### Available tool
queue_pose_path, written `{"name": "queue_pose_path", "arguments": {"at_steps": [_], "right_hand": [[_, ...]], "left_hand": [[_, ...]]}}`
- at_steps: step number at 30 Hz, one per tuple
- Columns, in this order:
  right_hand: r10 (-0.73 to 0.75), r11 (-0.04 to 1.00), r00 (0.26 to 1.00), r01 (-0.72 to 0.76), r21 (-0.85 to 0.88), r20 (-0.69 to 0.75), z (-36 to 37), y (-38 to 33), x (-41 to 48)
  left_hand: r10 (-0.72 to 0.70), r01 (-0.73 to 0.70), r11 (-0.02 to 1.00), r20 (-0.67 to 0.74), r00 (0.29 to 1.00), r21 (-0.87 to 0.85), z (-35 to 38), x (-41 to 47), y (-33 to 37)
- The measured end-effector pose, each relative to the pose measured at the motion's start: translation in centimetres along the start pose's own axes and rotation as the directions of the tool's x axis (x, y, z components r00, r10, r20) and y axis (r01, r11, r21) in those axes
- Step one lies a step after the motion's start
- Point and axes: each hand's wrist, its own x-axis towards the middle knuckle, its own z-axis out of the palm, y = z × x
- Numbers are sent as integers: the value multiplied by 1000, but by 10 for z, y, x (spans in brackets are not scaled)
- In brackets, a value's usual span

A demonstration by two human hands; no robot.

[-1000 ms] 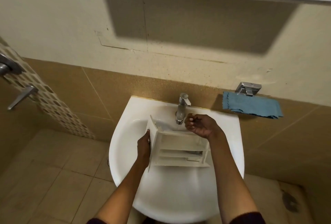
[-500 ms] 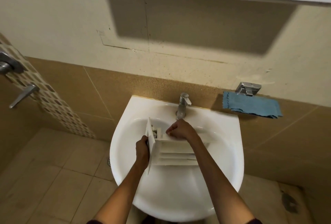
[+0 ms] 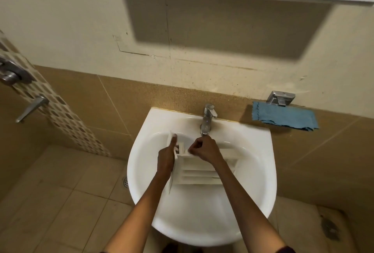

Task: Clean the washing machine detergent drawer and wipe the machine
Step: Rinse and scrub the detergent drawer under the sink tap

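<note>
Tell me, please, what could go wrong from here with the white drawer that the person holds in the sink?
1. The left grip holds the detergent drawer by its thin front panel; it might slip and knock against the sink.
2. The right grip seems to pinch a small inner part; a hard pull could snap it.
3. The drawer is close under the tap; if water runs, it may splash over the rim.

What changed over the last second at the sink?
The right hand moved from the tap leftward onto the detergent drawer, fingers now curled at its far corner. The left hand kept hold of the front panel, forefinger now straightened. Sink and blue cloth unchanged.
</note>
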Motion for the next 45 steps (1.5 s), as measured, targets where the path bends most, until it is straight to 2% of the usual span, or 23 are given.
{"name": "queue_pose_path", "arguments": {"at_steps": [3, 6, 7, 8, 10, 12, 15, 16, 17, 19, 21, 23, 25, 28, 35, 38, 39, 40, 41, 43, 45], "right_hand": [[45, 999, 989, -43, 22, -141, 5, -1, 0], [81, 997, 990, -78, 28, -119, 2, 4, 4], [132, 984, 989, -123, 129, -71, -2, 9, 6], [197, 933, 980, -187, 307, -1, -7, 13, 8], [332, 697, 940, -303, 649, 82, -18, 19, 12], [410, 441, 905, -306, 843, 114, -28, 20, 17], [383, 73, 875, -348, 935, 296, -33, 19, 27], [373, -9, 861, -369, 929, 346, -31, 20, 33], [380, -48, 842, -396, 917, 383, -29, 19, 36], [423, -18, 811, -439, 898, 405, -24, 16, 44], [416, 12, 802, -476, 879, 429, -20, 10, 50], [381, 15, 802, -502, 865, 459, -16, 7, 52], [349, -14, 804, -509, 860, 482, -12, 7, 51], [332, -66, 805, -499, 864, 491, -10, 8, 51], [393, -150, 791, -448, 881, 469, -21, 27, 49], [251, -222, 855, -406, 887, 454, -37, 32, 32], [187, -214, 872, -413, 885, 452, -42, 30, 25], [128, -166, 877, -442, 882, 464, -46, 26, 18], [84, -67, 864, -492, 868, 496, -47, 19, 12], [99, 223, 814, -578, 785, 572, -37, 3, 3], [201, 490, 800, -581, 649, 565, -24, -10, -2]], "left_hand": [[-44, 42, 996, 34, 998, 78, 0, 7, 6], [-33, 27, 995, 66, 997, 92, -6, 5, 6], [-16, 8, 995, 79, 997, 97, -8, 5, 5], [0, -9, 995, 93, 996, 99, -9, 4, 4], [2, -16, 994, 124, 992, 110, -9, 3, 5], [-32, 10, 991, 166, 986, 134, -8, 5, 11], [-118, 84, 981, 191, 975, 174, -5, 7, 22], [-139, 105, 976, 178, 974, 190, -3, 7, 24], [-139, 106, 973, 157, 978, 204, 0, 6, 25], [-91, 74, 970, 67, 994, 230, 5, 6, 21], [-39, 50, 958, -45, 998, 284, 10, 3, 16], [10, 21, 938, -90, 996, 346, 11, 0, 11], [64, -26, 919, -85, 994, 394, 9, -1, 7], [74, -28, 904, -92, 993, 427, 7, -3, 8], [94, -49, 859, -63, 994, 510, 5, 1, 5], [96, -51, 857, -61, 994, 513, 6, 1, 7], [98, -52, 856, -63, 993, 514, 6, 1, 7], [100, -51, 856, -67, 993, 515, 6, 0, 7], [105, -54, 856, -70, 992, 515, 6, 0, 7], [101, -48, 854, -76, 992, 518, 5, -1, 6], [89, -34, 856, -82, 993, 516, 5, 0, 6]]}}
